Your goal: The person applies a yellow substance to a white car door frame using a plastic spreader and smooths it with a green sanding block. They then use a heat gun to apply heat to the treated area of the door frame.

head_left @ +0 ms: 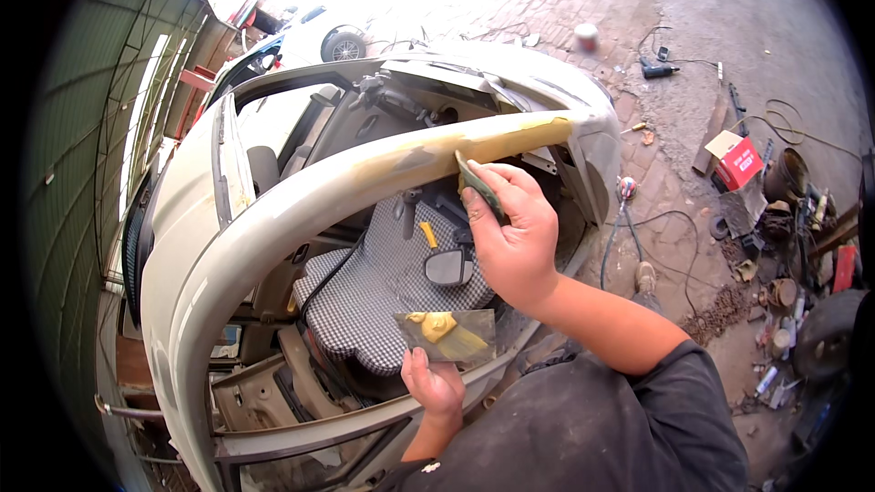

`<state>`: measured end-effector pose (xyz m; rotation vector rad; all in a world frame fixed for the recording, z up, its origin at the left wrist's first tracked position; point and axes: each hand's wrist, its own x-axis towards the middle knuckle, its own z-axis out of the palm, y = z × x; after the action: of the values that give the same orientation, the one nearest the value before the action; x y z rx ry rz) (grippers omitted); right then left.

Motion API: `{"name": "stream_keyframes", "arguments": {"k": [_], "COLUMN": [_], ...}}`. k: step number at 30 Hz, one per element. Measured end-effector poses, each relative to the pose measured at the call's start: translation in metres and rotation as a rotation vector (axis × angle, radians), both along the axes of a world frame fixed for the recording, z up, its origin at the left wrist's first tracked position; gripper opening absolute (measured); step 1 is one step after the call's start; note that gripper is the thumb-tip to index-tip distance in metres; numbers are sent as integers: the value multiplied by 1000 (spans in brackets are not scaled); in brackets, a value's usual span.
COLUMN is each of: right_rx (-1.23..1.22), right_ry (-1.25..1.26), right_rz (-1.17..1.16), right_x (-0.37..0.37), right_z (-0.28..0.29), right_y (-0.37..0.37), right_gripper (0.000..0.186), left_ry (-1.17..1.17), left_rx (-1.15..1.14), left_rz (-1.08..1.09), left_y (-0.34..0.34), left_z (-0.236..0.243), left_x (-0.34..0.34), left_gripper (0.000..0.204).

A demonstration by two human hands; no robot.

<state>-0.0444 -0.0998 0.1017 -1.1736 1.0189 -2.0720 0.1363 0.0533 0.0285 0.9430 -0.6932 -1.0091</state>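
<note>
My right hand (515, 237) grips a thin green spreader (474, 173), its edge against the curved cream door-frame rail (365, 169) of a stripped car body, which carries yellow filler (515, 135) along its right part and grey patches nearer the middle. Lower down, my left hand (430, 383) holds a flat greyish plate (478, 328) with a mound and smear of yellow paste (437, 326) on it. Behind both hands, inside the car, are a checked seat (346, 301), a detached mirror (447, 269) and a small yellow-handled item (428, 235).
The car body surrounds the work on the left and top. To the right lie a power tool (658, 68), hoses, a red box (738, 164), a tyre (829, 337) and scattered parts. My foot (645, 282) is beside the sill. A wheel (343, 47) and corrugated wall (91, 173) stand beyond.
</note>
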Motion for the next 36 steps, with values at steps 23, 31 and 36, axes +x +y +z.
{"name": "stream_keyframes", "arguments": {"k": [23,31,36], "right_rx": [363,203,81], "right_ry": [-1192,-1184,-1120], "right_rz": [258,463,593], "right_x": [-54,-29,0], "right_z": [-149,-102,-60], "right_y": [-64,-44,-27], "right_gripper": [24,21,20], "left_ry": [-486,-507,-498], "left_rx": [-153,-126,-89], "left_rz": [-67,107,147], "left_y": [17,29,32], "left_z": [-24,-38,-36], "left_x": [17,24,24], "left_gripper": [29,31,31]}}
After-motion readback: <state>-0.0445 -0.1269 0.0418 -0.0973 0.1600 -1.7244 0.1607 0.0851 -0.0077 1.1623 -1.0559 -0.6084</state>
